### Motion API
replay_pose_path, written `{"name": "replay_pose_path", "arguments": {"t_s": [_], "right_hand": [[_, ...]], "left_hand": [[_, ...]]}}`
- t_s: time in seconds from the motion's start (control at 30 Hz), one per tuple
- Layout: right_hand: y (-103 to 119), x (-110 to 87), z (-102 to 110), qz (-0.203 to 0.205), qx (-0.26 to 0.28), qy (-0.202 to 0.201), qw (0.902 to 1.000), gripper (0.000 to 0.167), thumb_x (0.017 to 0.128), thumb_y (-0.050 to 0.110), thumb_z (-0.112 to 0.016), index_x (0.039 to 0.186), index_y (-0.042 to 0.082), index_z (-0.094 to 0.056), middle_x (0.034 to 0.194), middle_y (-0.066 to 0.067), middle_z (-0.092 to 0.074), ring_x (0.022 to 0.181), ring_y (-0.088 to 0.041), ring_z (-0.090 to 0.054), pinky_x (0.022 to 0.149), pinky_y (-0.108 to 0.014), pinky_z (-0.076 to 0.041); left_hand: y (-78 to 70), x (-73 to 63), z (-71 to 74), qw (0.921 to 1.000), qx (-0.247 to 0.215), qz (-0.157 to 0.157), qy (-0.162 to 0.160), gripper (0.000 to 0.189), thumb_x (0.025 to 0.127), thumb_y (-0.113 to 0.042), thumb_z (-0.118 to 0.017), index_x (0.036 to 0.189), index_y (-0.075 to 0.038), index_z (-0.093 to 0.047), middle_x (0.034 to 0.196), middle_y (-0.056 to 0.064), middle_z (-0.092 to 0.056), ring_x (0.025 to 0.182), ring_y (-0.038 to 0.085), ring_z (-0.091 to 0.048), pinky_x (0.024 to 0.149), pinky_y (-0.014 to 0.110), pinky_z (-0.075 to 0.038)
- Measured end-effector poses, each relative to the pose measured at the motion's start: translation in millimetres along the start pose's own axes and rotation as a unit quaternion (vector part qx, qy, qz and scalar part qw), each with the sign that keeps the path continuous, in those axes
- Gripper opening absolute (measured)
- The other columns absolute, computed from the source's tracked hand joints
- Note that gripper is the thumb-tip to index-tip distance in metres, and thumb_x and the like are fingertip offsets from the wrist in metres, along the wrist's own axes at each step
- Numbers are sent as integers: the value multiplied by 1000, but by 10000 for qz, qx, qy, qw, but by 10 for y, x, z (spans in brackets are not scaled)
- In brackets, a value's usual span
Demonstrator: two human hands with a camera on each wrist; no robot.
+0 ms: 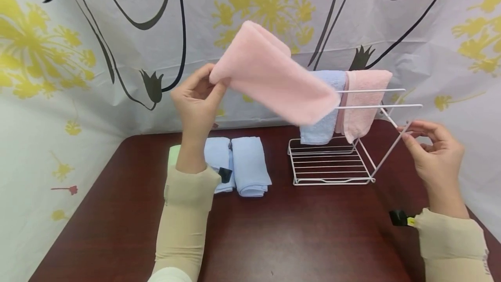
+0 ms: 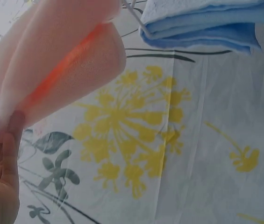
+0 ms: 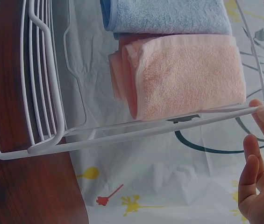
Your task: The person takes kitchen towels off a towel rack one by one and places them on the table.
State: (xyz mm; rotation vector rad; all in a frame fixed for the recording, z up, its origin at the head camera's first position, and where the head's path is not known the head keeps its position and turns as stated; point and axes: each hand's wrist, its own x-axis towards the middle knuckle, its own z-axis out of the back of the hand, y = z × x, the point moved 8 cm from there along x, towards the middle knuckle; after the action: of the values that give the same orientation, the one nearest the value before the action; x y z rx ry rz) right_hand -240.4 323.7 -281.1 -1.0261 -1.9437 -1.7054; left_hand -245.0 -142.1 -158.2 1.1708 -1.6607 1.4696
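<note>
My left hand point(image 1: 197, 99) pinches one end of a folded pink towel point(image 1: 270, 75) between thumb and fingers. The towel is held up in the air, its far end overlapping the left of a white wire rack point(image 1: 332, 182) in the head view. Over the rack's upper bars hang a folded blue towel point(image 1: 318, 133) and a second pink towel point(image 1: 368, 112), side by side. At the rack's right side, my right hand point(image 1: 440, 153) pinches the slanted side wire point(image 3: 160, 132) near its top. The held towel hides the left ends of the upper bars.
Two folded blue towels point(image 1: 250, 164) lie left of the rack on the dark wooden table point(image 1: 274, 238). A light green cloth point(image 1: 173, 156) beside them is partly behind my left forearm. A flower-printed sheet point(image 1: 129, 55) hangs behind the table.
</note>
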Motion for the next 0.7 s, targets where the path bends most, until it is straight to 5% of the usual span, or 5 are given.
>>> {"name": "replay_pose_path", "arguments": {"t_s": [0.33, 0.47, 0.7], "right_hand": [[-11, 13, 102, -40, -1248, -106, 9921, 29, 83, -19, -63, 112, -15, -65, 89, 8, -77, 82, -3, -66, 60, -8, -48], [-40, 11, 81, -25, -521, -60, 9986, 29, 81, -21, -63, 110, -19, -63, 88, 2, -78, 81, -7, -67, 59, -9, -49], [-25, 15, 24, 157, -303, -10, 9994, 29, 81, -21, -63, 109, -24, -59, 87, 0, -78, 79, -9, -67, 56, -10, -48]], "left_hand": [[-71, -69, 262, 9972, 550, 232, 449, 17, 81, 7, -75, 95, 15, -71, 87, -8, -74, 76, 13, -71, 71, 26, -60], [-145, -121, 442, 9930, 936, 342, 633, 16, 81, 8, -75, 96, 12, -72, 89, -6, -75, 78, 13, -72, 73, 25, -61], [-347, -205, 747, 9795, 1731, 553, 870, 19, 80, 11, -72, 99, 9, -74, 91, -9, -74, 79, 7, -73, 74, 22, -60]]}}
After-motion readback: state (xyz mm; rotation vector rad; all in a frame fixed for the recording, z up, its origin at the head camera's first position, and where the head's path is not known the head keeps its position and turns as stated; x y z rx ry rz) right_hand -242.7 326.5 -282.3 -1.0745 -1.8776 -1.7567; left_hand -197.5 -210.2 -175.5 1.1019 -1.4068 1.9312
